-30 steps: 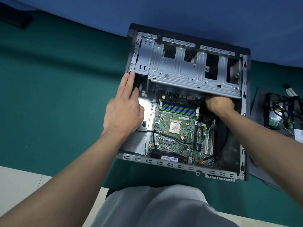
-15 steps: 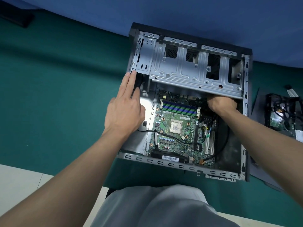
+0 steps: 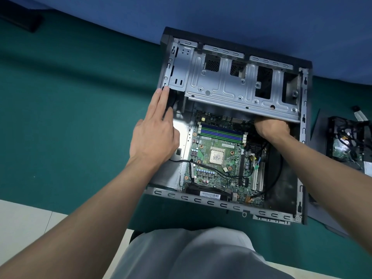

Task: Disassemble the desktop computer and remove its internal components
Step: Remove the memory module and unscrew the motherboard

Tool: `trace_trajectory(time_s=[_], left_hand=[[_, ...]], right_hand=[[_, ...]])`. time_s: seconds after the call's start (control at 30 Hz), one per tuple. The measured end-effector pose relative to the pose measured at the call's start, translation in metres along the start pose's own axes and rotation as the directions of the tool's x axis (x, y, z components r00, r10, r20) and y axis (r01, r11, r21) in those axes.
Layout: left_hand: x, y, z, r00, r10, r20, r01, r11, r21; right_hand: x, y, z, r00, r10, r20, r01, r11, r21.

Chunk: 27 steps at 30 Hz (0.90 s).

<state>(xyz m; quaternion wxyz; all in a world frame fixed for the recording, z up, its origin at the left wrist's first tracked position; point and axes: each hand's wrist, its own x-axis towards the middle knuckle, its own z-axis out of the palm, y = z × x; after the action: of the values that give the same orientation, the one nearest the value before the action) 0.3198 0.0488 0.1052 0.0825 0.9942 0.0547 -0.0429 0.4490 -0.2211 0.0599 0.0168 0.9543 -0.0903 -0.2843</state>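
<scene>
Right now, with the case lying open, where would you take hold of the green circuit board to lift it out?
Probably the circuit board by its left edge, coming from above on the left: bare metal tray lies beside it there. The far edge sits under the drive cage; the right hand and cables crowd the right side.

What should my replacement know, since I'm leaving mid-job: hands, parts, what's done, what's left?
Left hand: open, fingers straight along the left wall of the computer case.
Right hand: reaching under the drive cage; its fingers are hidden, so its grip is unclear.
Motherboard sits in the case, memory sticks seated, black cables running over it.
Done: case open, processor bare; removed part lies to the right.
Left, likely: cables, memory, motherboard.
</scene>
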Motion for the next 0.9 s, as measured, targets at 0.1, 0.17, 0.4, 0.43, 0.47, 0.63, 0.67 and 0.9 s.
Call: trace_trajectory(time_s=[0.1,0.17,0.4,0.43,0.47,0.63,0.67,0.9], left_hand=[[-0.0001,-0.0002,0.0006,1.0,0.001,-0.005,-0.001,1.0,0.006],[-0.0001,0.0,0.0013,1.0,0.002,-0.009,-0.002,1.0,0.003],[0.0001,-0.0005,0.0017,1.0,0.003,-0.007,-0.003,1.0,0.006],[-0.0001,-0.0005,0.0015,1.0,0.003,-0.008,-0.003,1.0,0.004],[-0.0001,-0.0002,0.0016,1.0,0.003,-0.009,-0.003,1.0,0.002],[0.0002,-0.0001,0.0011,1.0,0.001,-0.007,-0.001,1.0,0.001],[0.0001,-0.0001,0.0012,1.0,0.0,-0.007,0.0,1.0,0.0],[0.0,0.0,0.0017,1.0,-0.005,0.001,0.005,1.0,-0.003]], right_hand=[[-0.0008,0.0073,0.0016,0.999,-0.027,-0.032,0.028,0.999,0.024],[-0.0005,0.0092,0.0041,0.999,-0.029,-0.043,0.029,1.0,0.009],[0.0009,0.0024,0.0042,0.99,0.099,-0.102,-0.094,0.994,0.061],[0.002,0.0041,0.0055,0.989,0.105,-0.101,-0.101,0.994,0.052],[0.0029,0.0051,0.0066,0.991,0.099,-0.093,-0.095,0.994,0.046],[-0.0019,-0.0002,0.0035,0.985,0.056,-0.165,-0.039,0.994,0.101],[-0.0029,0.0007,0.0034,0.985,0.067,-0.158,-0.052,0.994,0.097],[-0.0041,0.0004,0.0051,0.989,0.064,-0.13,-0.053,0.995,0.088]])
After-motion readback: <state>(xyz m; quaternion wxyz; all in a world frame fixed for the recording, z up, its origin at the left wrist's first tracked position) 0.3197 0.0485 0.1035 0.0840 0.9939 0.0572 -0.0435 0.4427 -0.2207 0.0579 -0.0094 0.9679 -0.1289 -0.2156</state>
